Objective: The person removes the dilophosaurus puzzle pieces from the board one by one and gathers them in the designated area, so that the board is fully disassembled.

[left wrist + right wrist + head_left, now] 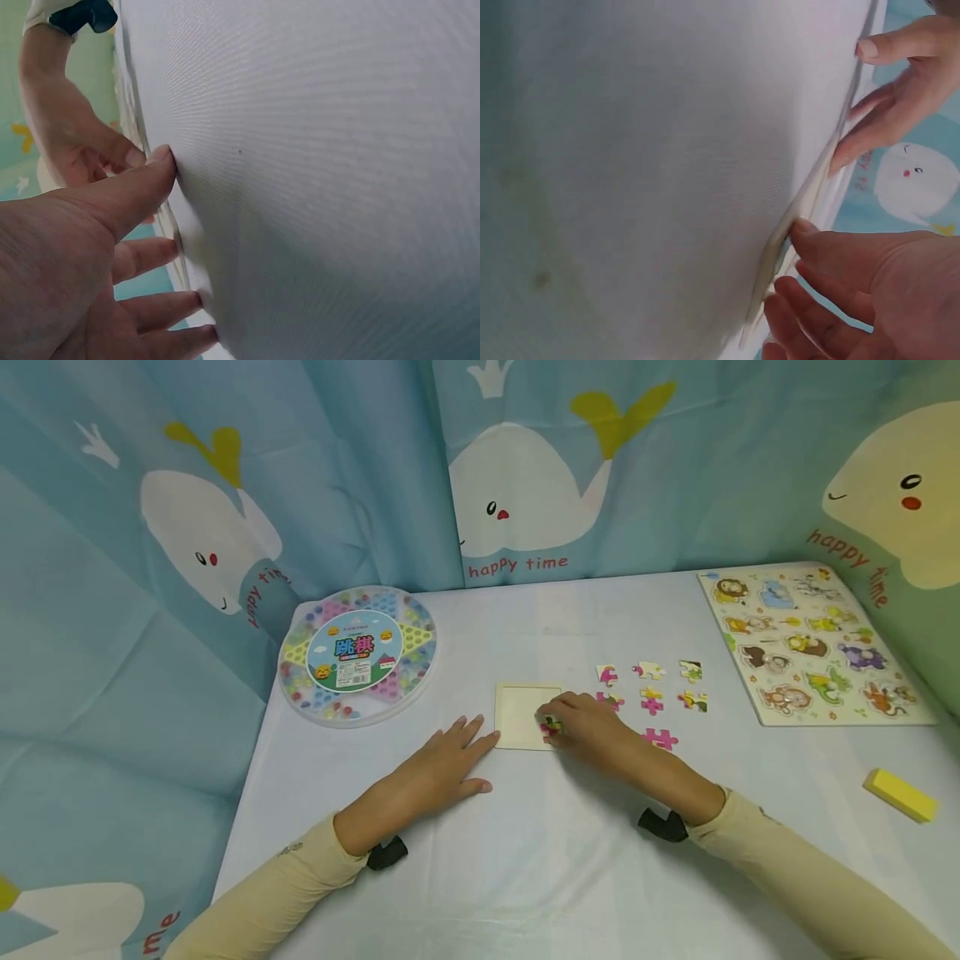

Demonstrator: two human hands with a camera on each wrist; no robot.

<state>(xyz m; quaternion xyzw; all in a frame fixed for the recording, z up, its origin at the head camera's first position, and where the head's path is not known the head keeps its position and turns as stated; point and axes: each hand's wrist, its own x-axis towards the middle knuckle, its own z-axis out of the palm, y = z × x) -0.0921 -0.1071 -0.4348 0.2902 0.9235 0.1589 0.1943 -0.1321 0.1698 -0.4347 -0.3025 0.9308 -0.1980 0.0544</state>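
Note:
A small pale square puzzle tray [517, 710] lies flat on the white table. My left hand [442, 768] rests on the table with fingers spread, one fingertip at the tray's lower left corner. Over the tray's right side, my right hand [588, 722] pinches a green and pink jigsaw piece [552, 725], mostly covered by the fingers. The thumb and fingers of the right hand [840, 292] also show close to the tray's edge in the right wrist view. Right of the tray, several loose jigsaw pieces [652, 702] lie in rough rows; the right forearm partly hides the lowest ones.
A round Chinese checkers box [420, 681] stands at the back left. An animal puzzle board [780, 672] lies at the back right, with a yellow block [901, 794] nearer the front. Whale-print curtains [375, 485] border the table's back and sides.

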